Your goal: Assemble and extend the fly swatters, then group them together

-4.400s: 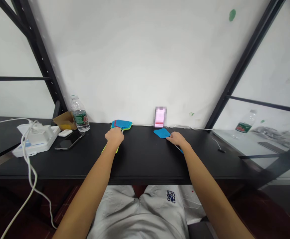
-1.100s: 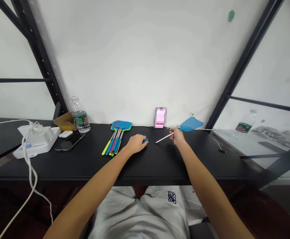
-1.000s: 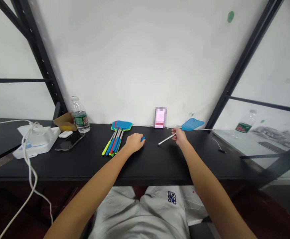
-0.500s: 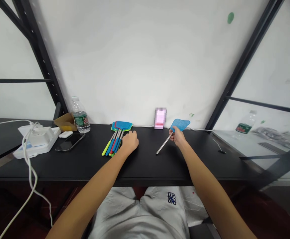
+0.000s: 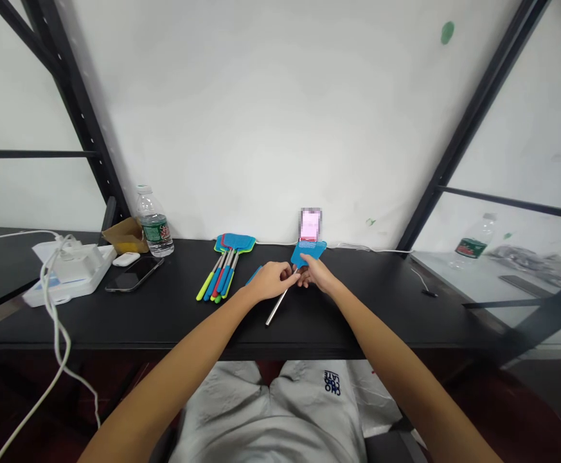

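My right hand [image 5: 317,276] grips a fly swatter near its blue mesh head [image 5: 308,253], and the silver metal shaft [image 5: 279,307] slants down-left toward me. My left hand [image 5: 271,281] meets the right at the swatter's neck, its fingertips against the right hand's fingers. A short blue piece [image 5: 254,276] shows past the left hand's far side, mostly hidden, and I cannot tell what it is. Just left of that hand lies a stack of fly swatters [image 5: 234,243] with yellow, blue and red handles.
The hands are over a black table [image 5: 357,308], whose front edge runs close to me. Along the wall stand a pixelated pink upright object [image 5: 310,225] and a water bottle [image 5: 154,222]. At the left are a smartphone [image 5: 133,274], a white power strip [image 5: 71,273] and cables.
My right hand has moved left with the swatter, its head now in front of the pink object. My left hand has moved right, and the two hands now touch.
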### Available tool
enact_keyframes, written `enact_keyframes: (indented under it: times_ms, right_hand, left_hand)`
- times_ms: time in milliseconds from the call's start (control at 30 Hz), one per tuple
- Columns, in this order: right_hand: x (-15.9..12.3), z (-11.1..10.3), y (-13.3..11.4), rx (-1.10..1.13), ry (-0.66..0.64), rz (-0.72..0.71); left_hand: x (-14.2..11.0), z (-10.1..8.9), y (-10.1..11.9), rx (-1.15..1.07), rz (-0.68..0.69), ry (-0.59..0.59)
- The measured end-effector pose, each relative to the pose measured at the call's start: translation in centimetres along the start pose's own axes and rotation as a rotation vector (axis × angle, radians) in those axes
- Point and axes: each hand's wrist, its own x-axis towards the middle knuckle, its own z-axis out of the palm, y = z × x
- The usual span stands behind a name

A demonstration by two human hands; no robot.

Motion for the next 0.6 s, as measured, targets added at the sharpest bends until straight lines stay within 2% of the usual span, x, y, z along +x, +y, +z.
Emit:
enact_keyframes:
  times_ms: [133,233,400,500,600]
  right_hand:
    - [0.1,0.4,0.6,-0.094,-0.005,-0.013]
    - [0.4,0.1,0.8,-0.097,0.051,-0.049]
    - [1.2,-1.3,0.7,-0.076,0.305,-0.121]
    - [1.6,-2.6,0.8,-0.139,0.46,-0.161]
    - [2.1,-3.8,1.1,-0.234,0.548,-0.145]
  left_hand:
    - [0.1,0.1,-0.3,-0.043,0.008,-0.042]
    - [0.2,0.3,-0.3,-0.046,0.003,-0.046]
    - [0.3,0.3,-0.3,-0.029,-0.015,-0.039]
    - [0.3,0.4,-0.4,-0.002,-0.021,-0.057]
    - [0.4,0.6,-0.6,0.036,-0.023,-0.07]
